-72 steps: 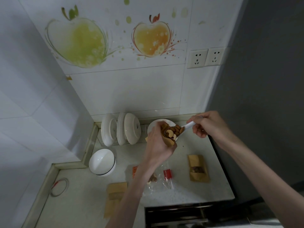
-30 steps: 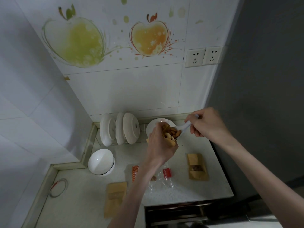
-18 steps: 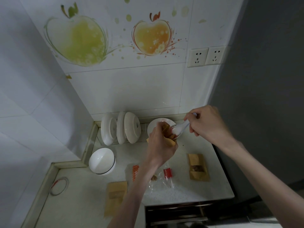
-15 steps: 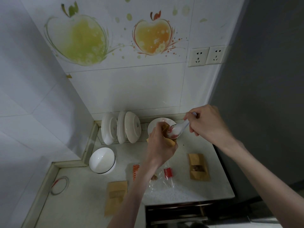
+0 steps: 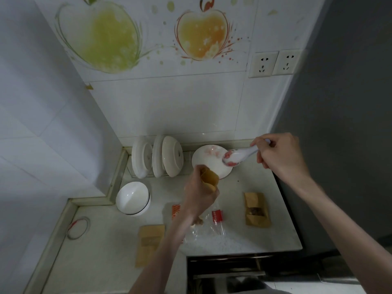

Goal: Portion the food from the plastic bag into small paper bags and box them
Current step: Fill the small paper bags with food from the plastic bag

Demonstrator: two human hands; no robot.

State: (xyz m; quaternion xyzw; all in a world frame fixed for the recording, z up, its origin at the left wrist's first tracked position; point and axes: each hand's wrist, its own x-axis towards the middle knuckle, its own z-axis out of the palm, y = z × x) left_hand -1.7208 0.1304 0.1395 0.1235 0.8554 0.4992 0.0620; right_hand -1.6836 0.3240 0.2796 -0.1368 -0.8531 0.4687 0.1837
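At mid-frame the left hand (image 5: 200, 193) held a small paper bag (image 5: 210, 180) in its grip over the bench (image 5: 233, 240), while the right hand (image 5: 280, 157) gripped a white spoon (image 5: 238, 157) above the plate (image 5: 209, 161).

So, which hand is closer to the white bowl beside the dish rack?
Left. The left hand, gripping a small paper bag, is just right of the white bowl. The right hand, holding the spoon, is far off to the right.
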